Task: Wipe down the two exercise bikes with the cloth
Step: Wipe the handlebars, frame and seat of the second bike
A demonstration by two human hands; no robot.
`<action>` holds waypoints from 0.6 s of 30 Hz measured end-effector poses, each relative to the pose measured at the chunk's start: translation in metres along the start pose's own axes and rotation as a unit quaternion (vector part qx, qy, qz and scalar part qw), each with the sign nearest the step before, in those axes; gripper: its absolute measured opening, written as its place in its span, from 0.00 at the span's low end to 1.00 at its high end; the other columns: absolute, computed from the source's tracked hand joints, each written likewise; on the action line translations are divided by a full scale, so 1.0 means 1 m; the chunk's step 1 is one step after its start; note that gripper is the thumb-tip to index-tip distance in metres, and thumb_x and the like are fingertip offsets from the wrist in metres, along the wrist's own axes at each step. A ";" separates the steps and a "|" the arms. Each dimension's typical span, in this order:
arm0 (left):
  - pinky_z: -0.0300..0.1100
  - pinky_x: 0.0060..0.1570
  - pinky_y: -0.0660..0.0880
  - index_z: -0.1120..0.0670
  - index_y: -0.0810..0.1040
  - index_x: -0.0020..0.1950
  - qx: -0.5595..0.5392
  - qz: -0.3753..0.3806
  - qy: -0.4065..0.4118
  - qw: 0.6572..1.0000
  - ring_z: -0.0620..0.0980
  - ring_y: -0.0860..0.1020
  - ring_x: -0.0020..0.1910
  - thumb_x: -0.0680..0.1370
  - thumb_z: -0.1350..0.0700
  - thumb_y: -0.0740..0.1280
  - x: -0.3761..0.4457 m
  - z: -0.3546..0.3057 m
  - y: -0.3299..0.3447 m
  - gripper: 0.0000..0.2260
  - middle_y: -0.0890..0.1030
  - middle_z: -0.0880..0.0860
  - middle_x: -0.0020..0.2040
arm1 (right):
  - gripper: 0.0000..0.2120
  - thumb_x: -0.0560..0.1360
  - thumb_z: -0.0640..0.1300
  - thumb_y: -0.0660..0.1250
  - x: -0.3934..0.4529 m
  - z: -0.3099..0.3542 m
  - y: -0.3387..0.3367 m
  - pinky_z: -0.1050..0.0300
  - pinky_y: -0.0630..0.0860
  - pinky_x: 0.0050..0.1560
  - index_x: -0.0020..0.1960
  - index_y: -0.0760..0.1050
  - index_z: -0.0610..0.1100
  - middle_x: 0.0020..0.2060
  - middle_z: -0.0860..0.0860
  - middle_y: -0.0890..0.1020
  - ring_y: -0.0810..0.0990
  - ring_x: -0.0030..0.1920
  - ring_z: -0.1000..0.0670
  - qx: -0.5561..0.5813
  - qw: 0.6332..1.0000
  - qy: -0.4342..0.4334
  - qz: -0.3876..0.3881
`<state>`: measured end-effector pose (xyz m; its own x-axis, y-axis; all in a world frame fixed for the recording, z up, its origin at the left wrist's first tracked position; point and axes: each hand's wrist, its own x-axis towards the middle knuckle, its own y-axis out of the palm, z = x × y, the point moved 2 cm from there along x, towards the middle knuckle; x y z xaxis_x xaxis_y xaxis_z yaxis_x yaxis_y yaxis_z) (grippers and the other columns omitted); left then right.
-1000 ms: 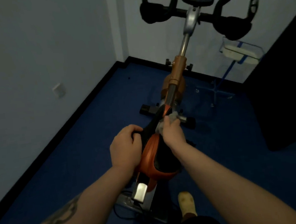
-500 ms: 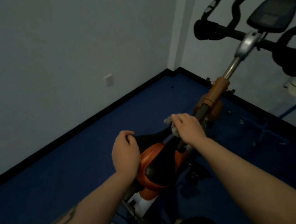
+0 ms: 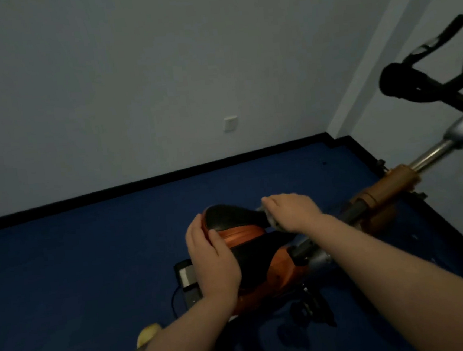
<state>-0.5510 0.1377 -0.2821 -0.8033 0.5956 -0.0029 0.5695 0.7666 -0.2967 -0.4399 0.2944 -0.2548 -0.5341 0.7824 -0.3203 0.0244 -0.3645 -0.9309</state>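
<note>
One orange and black exercise bike stands in front of me; its saddle point(image 3: 235, 223) is at centre and its black handlebars point(image 3: 428, 82) reach out of frame at the upper right. My left hand point(image 3: 210, 256) grips the rear end of the saddle. My right hand point(image 3: 290, 212) presses a pale grey cloth point(image 3: 271, 219) against the saddle's nose, and only the cloth's edges show under the fingers. A second bike is not in view.
The bike's orange frame tube point(image 3: 387, 188) and silver stem point(image 3: 447, 143) run up to the right. Its base with a pedal point(image 3: 188, 281) rests on the blue carpet point(image 3: 78, 275). Grey walls with a black skirting meet in the corner point(image 3: 331, 140). A yellow shoe point(image 3: 149, 333) shows below.
My view has swung left, so the bike sits further right in frame. The right hand with the cloth stays at the saddle's nose. The left hand has shifted around the saddle's rear.
</note>
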 end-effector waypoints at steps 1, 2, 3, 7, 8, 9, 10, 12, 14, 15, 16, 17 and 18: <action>0.36 0.66 0.60 0.53 0.65 0.72 -0.010 -0.010 -0.003 1.000 0.43 0.66 0.66 0.83 0.58 0.54 0.001 0.000 0.001 0.17 0.68 0.49 0.68 | 0.15 0.82 0.51 0.51 0.002 0.018 0.006 0.45 0.73 0.54 0.63 0.70 0.48 0.61 0.48 0.76 0.77 0.57 0.42 -0.013 0.999 -0.036 -0.011; 0.36 0.65 0.61 0.53 0.67 0.71 -0.016 -0.016 -0.003 1.000 0.42 0.67 0.64 0.83 0.59 0.55 0.002 0.000 0.001 0.17 0.69 0.49 0.67 | 0.15 0.82 0.52 0.51 0.003 0.034 0.009 0.46 0.72 0.52 0.63 0.69 0.50 0.60 0.48 0.77 0.77 0.56 0.43 0.018 0.997 -0.066 -0.031; 0.37 0.65 0.62 0.53 0.67 0.70 -0.020 -0.018 0.000 1.000 0.41 0.67 0.63 0.82 0.60 0.56 0.002 0.000 0.001 0.16 0.69 0.49 0.66 | 0.16 0.82 0.54 0.49 0.004 0.045 0.012 0.47 0.71 0.52 0.65 0.68 0.52 0.61 0.50 0.78 0.77 0.57 0.44 0.061 0.993 -0.089 -0.051; 0.41 0.68 0.65 0.51 0.68 0.70 -0.020 -0.017 0.023 0.999 0.40 0.68 0.63 0.82 0.60 0.57 0.002 0.000 0.000 0.16 0.70 0.47 0.65 | 0.19 0.81 0.61 0.47 0.008 0.028 0.004 0.50 0.72 0.57 0.65 0.69 0.60 0.60 0.56 0.78 0.76 0.59 0.50 0.170 0.976 -0.133 0.027; 0.42 0.68 0.65 0.51 0.68 0.70 -0.017 -0.018 0.024 0.999 0.41 0.68 0.64 0.82 0.60 0.57 0.002 0.001 0.001 0.16 0.70 0.47 0.66 | 0.18 0.81 0.61 0.46 0.010 0.017 0.001 0.52 0.72 0.53 0.59 0.72 0.59 0.55 0.55 0.79 0.77 0.55 0.50 0.162 0.979 -0.113 0.059; 0.42 0.69 0.65 0.51 0.68 0.71 -0.012 -0.020 0.023 0.999 0.42 0.68 0.65 0.82 0.60 0.57 0.001 0.002 0.001 0.17 0.70 0.47 0.67 | 0.17 0.82 0.59 0.46 0.014 0.009 -0.001 0.53 0.71 0.50 0.53 0.73 0.58 0.52 0.54 0.80 0.77 0.53 0.49 0.129 0.985 -0.088 0.074; 0.43 0.69 0.65 0.51 0.68 0.71 -0.007 -0.021 0.021 1.000 0.42 0.68 0.66 0.82 0.60 0.56 0.001 0.003 0.002 0.17 0.70 0.48 0.67 | 0.17 0.83 0.56 0.47 0.018 0.007 -0.001 0.54 0.69 0.49 0.53 0.73 0.55 0.53 0.52 0.80 0.77 0.53 0.47 0.096 0.991 -0.061 0.073; 0.41 0.70 0.63 0.52 0.67 0.72 0.000 -0.023 0.018 1.000 0.42 0.68 0.66 0.82 0.60 0.56 0.000 0.003 0.002 0.18 0.70 0.48 0.68 | 0.15 0.83 0.50 0.49 0.020 0.022 0.004 0.53 0.68 0.49 0.61 0.71 0.49 0.60 0.47 0.77 0.76 0.56 0.43 0.053 0.998 -0.038 0.013; 0.36 0.68 0.62 0.51 0.67 0.72 0.006 -0.024 0.019 1.000 0.41 0.67 0.66 0.82 0.61 0.56 0.001 0.003 0.002 0.19 0.70 0.47 0.69 | 0.17 0.83 0.53 0.46 0.019 0.051 0.012 0.50 0.69 0.51 0.63 0.69 0.52 0.59 0.48 0.77 0.76 0.57 0.44 0.072 0.996 -0.046 -0.030; 0.34 0.67 0.61 0.51 0.67 0.72 0.010 -0.023 0.021 0.999 0.40 0.67 0.66 0.82 0.61 0.56 0.001 0.004 0.002 0.19 0.70 0.47 0.69 | 0.18 0.82 0.55 0.45 0.017 0.066 0.014 0.49 0.69 0.53 0.63 0.69 0.54 0.59 0.50 0.77 0.75 0.57 0.45 0.097 0.992 -0.062 -0.047; 0.33 0.67 0.60 0.51 0.67 0.72 0.011 -0.019 0.023 0.999 0.40 0.67 0.67 0.82 0.61 0.56 0.001 0.003 0.002 0.19 0.69 0.47 0.69 | 0.18 0.82 0.56 0.46 0.014 0.079 0.015 0.48 0.69 0.56 0.64 0.69 0.55 0.60 0.51 0.76 0.74 0.59 0.46 0.108 0.988 -0.092 -0.066; 0.32 0.66 0.60 0.52 0.67 0.72 0.009 -0.016 0.025 1.000 0.40 0.67 0.67 0.82 0.60 0.56 0.001 0.003 0.002 0.18 0.69 0.47 0.69 | 0.18 0.82 0.56 0.47 0.011 0.089 0.017 0.47 0.67 0.59 0.65 0.69 0.56 0.62 0.52 0.75 0.72 0.62 0.47 0.098 0.983 -0.132 -0.076; 0.30 0.65 0.60 0.52 0.67 0.72 0.002 -0.014 0.025 1.000 0.39 0.67 0.66 0.83 0.59 0.56 0.002 0.002 0.001 0.18 0.69 0.47 0.69 | 0.17 0.83 0.56 0.48 0.009 0.095 0.018 0.48 0.65 0.62 0.67 0.69 0.57 0.64 0.54 0.73 0.69 0.64 0.49 0.088 0.977 -0.176 -0.081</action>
<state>-0.5518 0.1392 -0.2840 -0.8089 0.5856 0.0522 0.5468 0.7819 -0.2994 -0.5241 0.2471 -0.2573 -0.7767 0.6268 -0.0619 -0.2142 -0.3553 -0.9099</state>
